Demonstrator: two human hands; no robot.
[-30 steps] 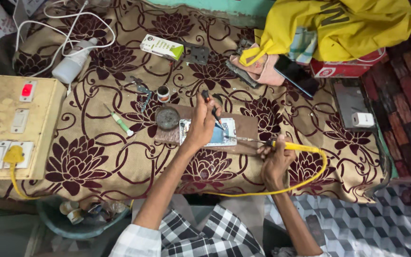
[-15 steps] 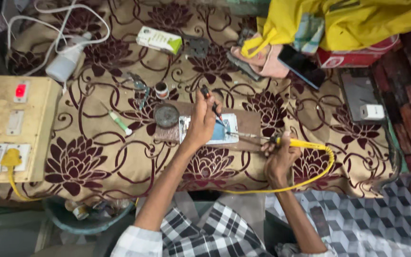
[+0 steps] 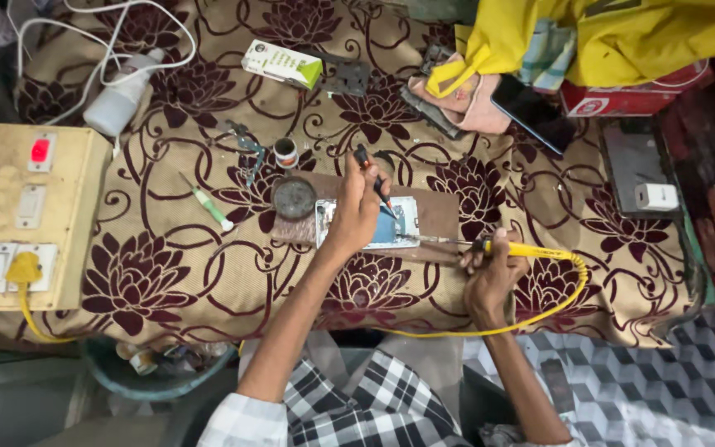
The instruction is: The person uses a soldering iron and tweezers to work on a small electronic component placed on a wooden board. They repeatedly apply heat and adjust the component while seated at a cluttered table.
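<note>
Yellow-handled soldering iron [image 3: 516,249] is clenched in the right hand [image 3: 490,277], its tip reaching left onto the opened phone [image 3: 371,223] lying on a brown board [image 3: 436,217] mid-table. The left hand [image 3: 356,211] rests on the phone, pinching a thin dark tool [image 3: 371,174]. Soldering looks underway; any next touch calls for a steady tip and a firmly pinned phone.

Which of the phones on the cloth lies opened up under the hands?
The opened phone on the brown board, with pale insides showing; the dark phone near the yellow cloth lies closed.
</note>
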